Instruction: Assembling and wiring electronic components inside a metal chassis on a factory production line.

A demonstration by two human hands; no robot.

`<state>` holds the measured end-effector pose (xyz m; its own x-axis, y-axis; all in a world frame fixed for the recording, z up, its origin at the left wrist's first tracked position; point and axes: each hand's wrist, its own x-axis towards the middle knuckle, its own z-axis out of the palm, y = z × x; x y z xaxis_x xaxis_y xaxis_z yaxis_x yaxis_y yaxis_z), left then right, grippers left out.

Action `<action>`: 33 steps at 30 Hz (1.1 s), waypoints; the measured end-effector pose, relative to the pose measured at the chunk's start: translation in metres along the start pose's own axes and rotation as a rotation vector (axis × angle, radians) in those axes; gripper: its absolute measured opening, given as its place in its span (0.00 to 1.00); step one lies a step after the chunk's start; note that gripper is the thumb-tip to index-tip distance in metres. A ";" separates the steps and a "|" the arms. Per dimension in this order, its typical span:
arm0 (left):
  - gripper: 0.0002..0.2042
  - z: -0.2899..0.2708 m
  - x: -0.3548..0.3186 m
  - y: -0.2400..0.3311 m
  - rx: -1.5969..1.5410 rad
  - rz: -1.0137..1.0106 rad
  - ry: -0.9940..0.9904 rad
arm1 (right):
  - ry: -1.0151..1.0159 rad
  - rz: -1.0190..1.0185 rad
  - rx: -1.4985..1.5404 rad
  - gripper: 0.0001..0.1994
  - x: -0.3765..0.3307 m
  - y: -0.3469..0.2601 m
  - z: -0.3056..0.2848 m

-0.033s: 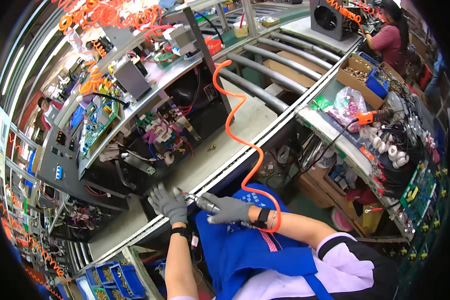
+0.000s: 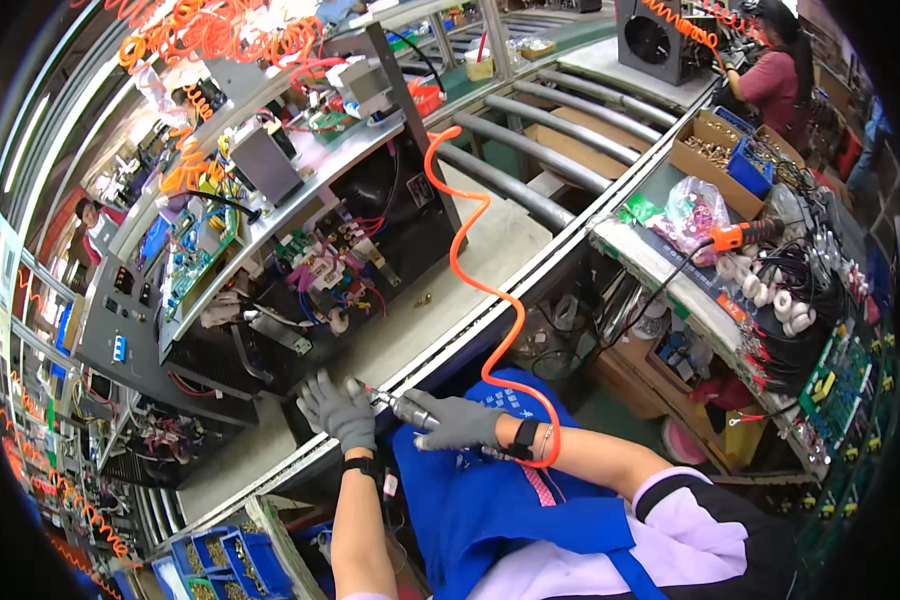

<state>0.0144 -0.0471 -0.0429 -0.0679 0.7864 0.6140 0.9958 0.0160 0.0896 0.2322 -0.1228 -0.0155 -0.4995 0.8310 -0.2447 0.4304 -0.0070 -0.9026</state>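
My right hand (image 2: 457,424), in a grey glove, is wrapped round a silver air screwdriver (image 2: 410,410), its thin bit pointing left. An orange coiled air hose (image 2: 515,325) runs from by my right wrist up and away. My left hand (image 2: 337,410), also gloved, has its fingers spread beside the bit tip; the thumb is close to the tip, and I cannot tell if they touch. Beyond both hands stands a black machine chassis (image 2: 365,290) with wiring, circuit parts and a metal shelf (image 2: 305,185) inside. Small brass-coloured screws (image 2: 423,299) lie on the pale board next to it.
A roller conveyor (image 2: 560,130) runs to the far right, where a person (image 2: 775,80) works at a black cabinet (image 2: 650,40). The right-hand bench (image 2: 660,270) holds cables, a cardboard box (image 2: 715,160) and an orange-handled tool (image 2: 735,236). Blue bins (image 2: 255,565) of screws sit at lower left.
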 end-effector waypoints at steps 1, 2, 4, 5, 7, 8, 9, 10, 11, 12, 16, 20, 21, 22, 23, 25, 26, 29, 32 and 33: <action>0.27 0.000 0.000 -0.001 -0.008 0.002 0.010 | 0.010 -0.004 -0.008 0.48 -0.003 -0.005 -0.002; 0.27 0.000 0.000 -0.002 -0.030 0.007 -0.004 | -0.016 0.034 0.021 0.49 -0.008 -0.014 -0.005; 0.27 -0.001 0.002 -0.002 -0.066 0.017 -0.008 | -0.005 0.025 -0.014 0.50 -0.003 -0.008 -0.003; 0.27 -0.001 0.002 -0.001 -0.068 0.005 -0.006 | -0.012 0.027 -0.024 0.50 0.000 -0.003 0.001; 0.27 0.000 0.002 -0.002 -0.031 0.009 0.011 | 0.005 -0.040 -0.002 0.50 0.006 0.002 0.003; 0.27 0.000 0.002 -0.003 -0.023 -0.012 0.010 | -0.031 -0.032 -0.006 0.50 0.008 0.003 0.002; 0.27 0.000 0.000 -0.002 -0.029 -0.005 -0.009 | -0.054 -0.034 -0.014 0.50 0.009 0.003 0.002; 0.26 -0.001 0.002 -0.001 -0.038 0.004 -0.025 | -0.077 -0.036 0.024 0.50 0.008 0.002 0.002; 0.26 -0.003 0.003 0.000 -0.026 -0.019 -0.021 | -0.104 -0.041 0.060 0.50 0.011 0.004 0.001; 0.27 -0.006 0.003 0.000 -0.034 -0.010 -0.034 | -0.107 -0.057 0.019 0.50 0.013 0.009 0.004; 0.27 -0.008 0.001 -0.001 -0.052 -0.029 -0.071 | -0.242 0.039 0.026 0.50 0.013 -0.002 -0.004; 0.26 -0.007 0.005 -0.003 -0.070 -0.007 -0.082 | -0.291 0.037 0.237 0.48 0.004 -0.007 -0.024; 0.25 -0.005 0.005 -0.001 -0.080 0.007 -0.086 | -0.277 0.051 0.257 0.48 -0.002 -0.002 -0.023; 0.24 -0.010 0.009 0.006 -0.084 -0.005 -0.126 | -0.285 0.084 0.275 0.48 -0.007 0.004 -0.027; 0.24 -0.003 0.003 0.000 -0.053 0.007 -0.102 | -0.289 0.113 0.293 0.48 -0.012 0.010 -0.033; 0.24 0.005 -0.003 -0.014 -0.063 0.073 -0.013 | -0.214 0.079 0.351 0.49 -0.024 0.021 -0.044; 0.25 0.003 -0.001 -0.010 -0.043 0.078 -0.022 | -0.165 0.042 0.393 0.49 -0.034 0.029 -0.047; 0.26 0.012 0.001 -0.024 -0.121 0.034 -0.015 | -0.055 0.065 0.532 0.47 -0.063 0.033 -0.056; 0.22 0.000 0.027 0.021 -0.392 0.183 0.027 | 0.171 -0.111 0.615 0.47 -0.075 0.044 -0.042; 0.21 0.001 0.039 0.044 -0.583 0.238 -0.024 | 0.200 -0.105 0.633 0.47 -0.081 0.042 -0.041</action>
<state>0.0558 -0.0150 -0.0157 0.1599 0.7404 0.6529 0.7862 -0.4954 0.3693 0.3210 -0.1674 -0.0192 -0.3392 0.9318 -0.1292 -0.1675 -0.1949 -0.9664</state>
